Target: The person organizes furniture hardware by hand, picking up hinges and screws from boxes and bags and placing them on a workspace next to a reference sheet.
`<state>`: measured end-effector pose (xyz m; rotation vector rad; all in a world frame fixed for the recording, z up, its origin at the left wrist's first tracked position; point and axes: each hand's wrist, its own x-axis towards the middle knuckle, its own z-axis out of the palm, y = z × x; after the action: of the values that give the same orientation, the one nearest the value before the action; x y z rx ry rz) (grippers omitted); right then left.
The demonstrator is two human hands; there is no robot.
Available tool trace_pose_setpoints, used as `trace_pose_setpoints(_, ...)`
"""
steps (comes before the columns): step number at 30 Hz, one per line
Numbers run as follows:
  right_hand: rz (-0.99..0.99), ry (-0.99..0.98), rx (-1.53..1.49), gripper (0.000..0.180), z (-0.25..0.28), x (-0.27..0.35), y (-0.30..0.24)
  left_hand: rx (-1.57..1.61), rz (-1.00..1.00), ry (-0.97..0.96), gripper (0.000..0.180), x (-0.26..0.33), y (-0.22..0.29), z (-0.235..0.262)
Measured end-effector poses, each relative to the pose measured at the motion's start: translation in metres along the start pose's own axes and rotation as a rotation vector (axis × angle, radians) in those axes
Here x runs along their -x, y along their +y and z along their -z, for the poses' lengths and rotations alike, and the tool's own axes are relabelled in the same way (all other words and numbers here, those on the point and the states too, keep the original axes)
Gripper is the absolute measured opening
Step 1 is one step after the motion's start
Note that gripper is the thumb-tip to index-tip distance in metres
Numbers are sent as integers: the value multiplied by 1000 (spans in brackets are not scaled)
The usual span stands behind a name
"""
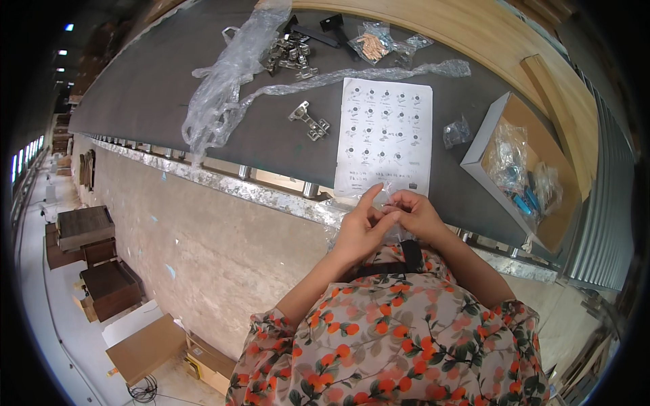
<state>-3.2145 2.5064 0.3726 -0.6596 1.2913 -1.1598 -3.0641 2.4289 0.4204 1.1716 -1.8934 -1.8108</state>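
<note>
My left hand [360,229] and my right hand [416,211] meet at the near edge of the dark conveyor belt [156,81], both pinching a small clear plastic bag [387,193]. The bag's contents are too small to make out. Just beyond my fingers lies a white instruction sheet [384,135] with rows of small pictures. A single metal hinge [308,120] rests on the belt to the left of the sheet.
A long crumpled plastic wrap [223,88] trails across the belt. A pile of hinges [290,55], black brackets [325,30] and bags of screws [376,46] sit at the far side. An open cardboard box [535,169] of bagged parts stands right, a small bag [457,132] beside it.
</note>
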Motion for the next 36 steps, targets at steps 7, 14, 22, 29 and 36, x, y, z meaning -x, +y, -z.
trace_pose_setpoints(7, 96, -15, 191, 24, 0, 5, -11, -68, 8, 96, 57, -8, 7, 0)
trace_pose_setpoints(14, 368, -109, 386, 26, -14, 1, -31, -12, -32, 190, 49, -13, -11, 9)
trace_pose_setpoints(22, 6, -216, 98, 26, -21, 0, -41, 185, -29, 202, 43, -5, -3, 23)
trace_pose_setpoints(29, 63, -232, 89, 27, -25, -7, -36, 199, -56, 173, 54, 0, 5, 34)
trace_pose_setpoints(36, 50, -222, 111, 31, -28, -7, -35, 205, -86, 147, 61, 2, -7, 35)
